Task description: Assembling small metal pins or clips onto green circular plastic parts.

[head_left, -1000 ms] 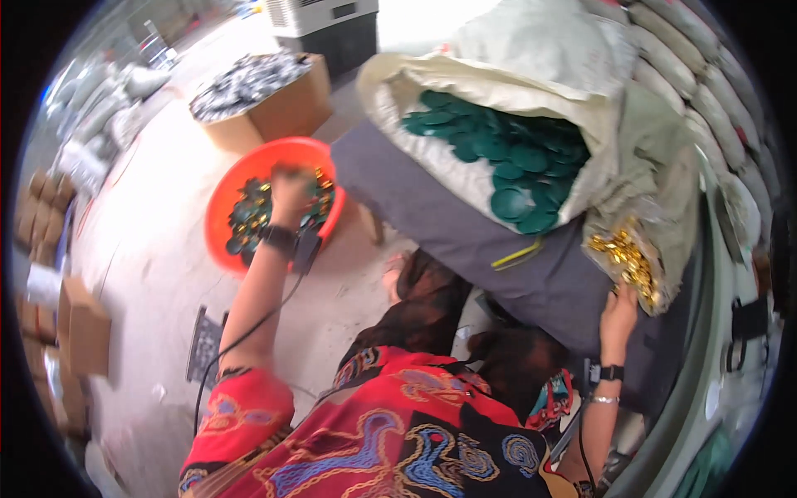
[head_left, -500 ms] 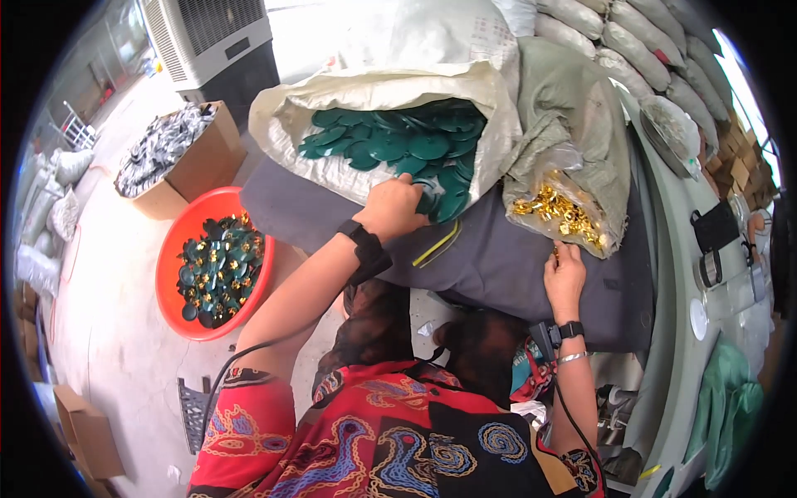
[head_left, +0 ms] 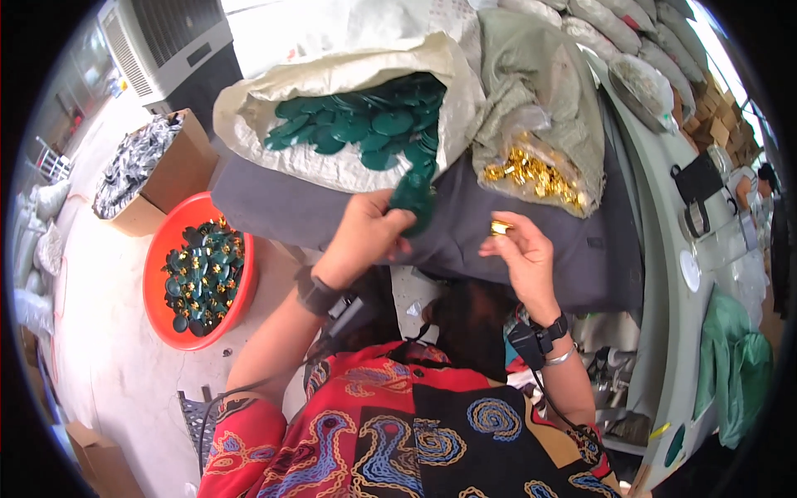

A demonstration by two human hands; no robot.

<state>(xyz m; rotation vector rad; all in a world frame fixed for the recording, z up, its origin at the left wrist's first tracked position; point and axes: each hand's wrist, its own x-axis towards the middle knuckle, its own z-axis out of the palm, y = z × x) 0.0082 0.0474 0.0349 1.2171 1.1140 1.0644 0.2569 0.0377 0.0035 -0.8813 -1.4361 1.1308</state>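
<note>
My left hand [head_left: 365, 232] pinches a round dark green plastic disc [head_left: 413, 203], held tilted just in front of the white sack and partly blurred. Opposite it, my right hand [head_left: 525, 256] grips a small shiny gold piece [head_left: 501, 227] between thumb and fingers. Disc and gold piece are apart, both above the dark cloth [head_left: 465, 216]. Many similar green discs [head_left: 353, 124] lie in the open mouth of the white woven sack [head_left: 241, 116]. Loose gold pieces [head_left: 531, 173] fill the opening of the grey-green sack [head_left: 531, 75] to its right.
At left, an orange-red basin [head_left: 153, 290] holds green discs with gold pieces among them. Behind it stands a cardboard box [head_left: 184, 162] of grey scraps, and farther back a cooler unit [head_left: 170, 46]. A pale machine-like frame [head_left: 623, 158] runs along the right.
My left hand has drawn a green disc out of the white sack toward me. The right hand has moved left, away from the gold pieces, carrying one. The view has shifted slightly.
</note>
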